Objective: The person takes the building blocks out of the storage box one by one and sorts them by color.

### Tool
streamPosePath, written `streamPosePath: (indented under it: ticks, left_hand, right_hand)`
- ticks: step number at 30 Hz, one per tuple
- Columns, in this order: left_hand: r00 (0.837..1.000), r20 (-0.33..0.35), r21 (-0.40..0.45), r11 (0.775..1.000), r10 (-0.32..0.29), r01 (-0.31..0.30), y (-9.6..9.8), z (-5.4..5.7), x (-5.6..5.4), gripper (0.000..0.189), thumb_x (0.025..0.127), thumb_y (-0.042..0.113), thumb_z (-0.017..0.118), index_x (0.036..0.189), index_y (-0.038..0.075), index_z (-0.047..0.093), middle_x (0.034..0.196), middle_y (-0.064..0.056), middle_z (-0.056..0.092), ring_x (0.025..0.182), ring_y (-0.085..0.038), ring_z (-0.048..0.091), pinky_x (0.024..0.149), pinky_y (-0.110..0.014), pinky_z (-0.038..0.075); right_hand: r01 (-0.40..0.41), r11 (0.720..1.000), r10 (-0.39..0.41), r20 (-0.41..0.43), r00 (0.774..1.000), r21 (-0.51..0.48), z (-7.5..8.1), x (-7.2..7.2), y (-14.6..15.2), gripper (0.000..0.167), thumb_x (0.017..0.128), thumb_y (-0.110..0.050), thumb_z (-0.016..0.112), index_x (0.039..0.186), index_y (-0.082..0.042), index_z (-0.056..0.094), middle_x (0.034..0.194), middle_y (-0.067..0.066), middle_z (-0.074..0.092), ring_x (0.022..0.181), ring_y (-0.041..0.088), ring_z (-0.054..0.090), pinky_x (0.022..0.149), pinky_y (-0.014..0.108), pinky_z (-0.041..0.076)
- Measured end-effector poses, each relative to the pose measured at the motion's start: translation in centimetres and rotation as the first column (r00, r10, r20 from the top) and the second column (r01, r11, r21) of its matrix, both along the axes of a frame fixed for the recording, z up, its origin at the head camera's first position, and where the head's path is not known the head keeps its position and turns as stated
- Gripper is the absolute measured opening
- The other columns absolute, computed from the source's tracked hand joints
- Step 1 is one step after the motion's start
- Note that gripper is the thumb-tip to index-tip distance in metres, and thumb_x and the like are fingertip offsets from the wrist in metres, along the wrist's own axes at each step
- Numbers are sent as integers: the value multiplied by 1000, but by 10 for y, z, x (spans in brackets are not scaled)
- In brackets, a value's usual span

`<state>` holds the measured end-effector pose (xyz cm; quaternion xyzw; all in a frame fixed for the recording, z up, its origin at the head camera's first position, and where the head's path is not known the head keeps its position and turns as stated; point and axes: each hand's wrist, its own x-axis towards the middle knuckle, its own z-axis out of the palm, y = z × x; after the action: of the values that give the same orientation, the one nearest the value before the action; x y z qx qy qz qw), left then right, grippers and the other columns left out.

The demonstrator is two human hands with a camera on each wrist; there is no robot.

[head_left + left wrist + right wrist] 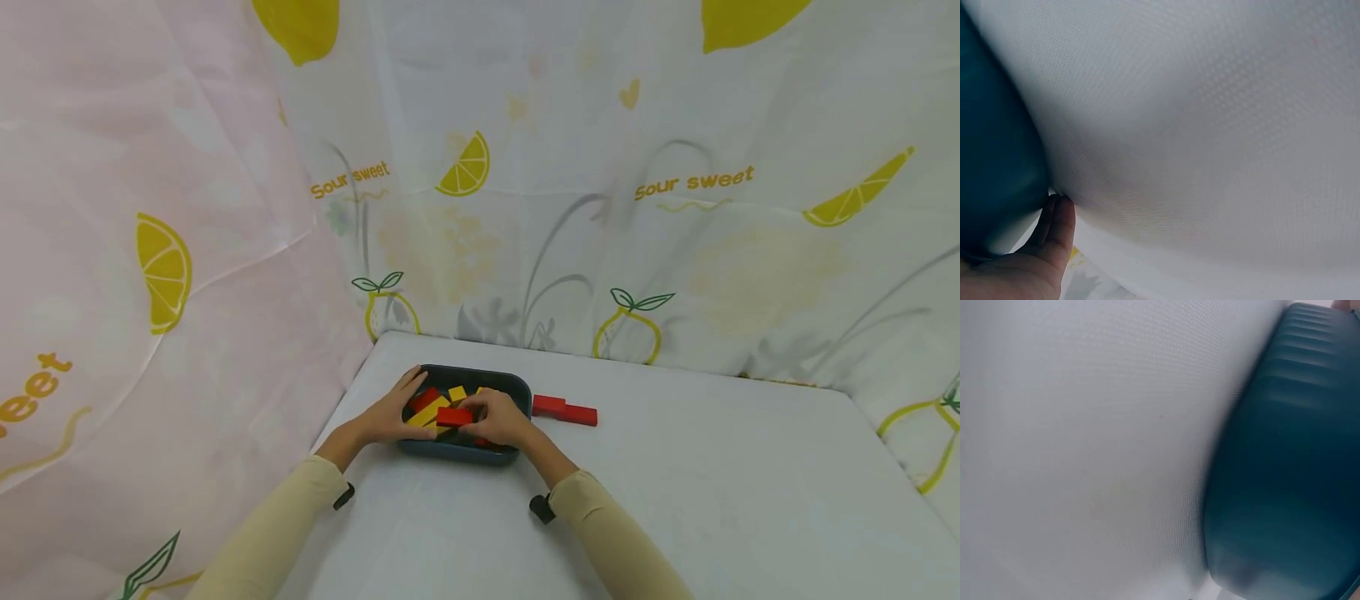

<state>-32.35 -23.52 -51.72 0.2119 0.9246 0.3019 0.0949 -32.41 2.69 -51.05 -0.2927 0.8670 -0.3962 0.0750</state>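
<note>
A dark blue-green tray [457,452] holds several red and yellow blocks. My left hand [386,414] spans the tray's left end, its fingers by the back corner and its thumb near the front rim. In the left wrist view, the fingers [1060,231] of that hand lie along the tray's outer wall [997,137]. Over the tray's right half, my right hand [498,419] pinches a red block [452,417] between thumb and fingers. Yellow blocks [429,412] lie under and beside it. The right wrist view mostly shows the tray's outer side [1285,456]; that hand's grip is out of sight there.
Two red blocks [564,409] lie end to end on the white table [712,492], just right of the tray. Behind the table hangs a lemon-print cloth [540,233], and another stretch of it [232,308] runs along the left.
</note>
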Motion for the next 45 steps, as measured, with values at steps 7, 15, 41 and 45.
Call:
streamPosePath:
  ticks: [7, 15, 41, 45]
  left_hand:
    - [1000, 4, 5, 1000, 4, -4, -2, 1, 1, 116, 77, 56, 78, 160, 12, 10, 167, -12, 0, 152, -39, 14, 116, -64, 25]
    - [1000, 2, -3, 1000, 3, -3, -4, 6, 2, 116, 77, 57, 78, 160, 13, 10, 167, -12, 0, 151, -39, 14, 116, -64, 25]
    - [1000, 17, 16, 1000, 7, -7, 1, -1, 5, 117, 76, 53, 81, 159, 10, 12, 168, -11, 1, 152, -37, 15, 117, -62, 25]
    - [1000, 12, 10, 1000, 1, -1, 0, 2, 4, 118, 76, 54, 80, 160, 10, 11, 168, -10, 0, 152, -36, 13, 118, -60, 24]
  right_hand:
    - [0, 1000, 0, -33, 999, -4, 3, 2, -1, 26, 82, -16, 81, 106, -10, 76, 88, 1, 57, 72, 6, 56, 65, 18, 48]
    - [14, 1000, -14, -52, 999, 13, 2, 0, -2, 24, 82, -15, 82, 105, -10, 77, 85, 0, 57, 71, 7, 52, 63, 19, 46]
    - [47, 999, -49, -95, 994, -20, 10, 9, 12, 34, 83, -20, 81, 114, -9, 74, 96, 3, 62, 78, 9, 53, 65, 19, 47]
    - [47, 996, -53, -87, 995, -72, 29, 13, 20, 33, 83, -17, 81, 113, -9, 74, 98, 5, 63, 78, 10, 55, 64, 20, 49]
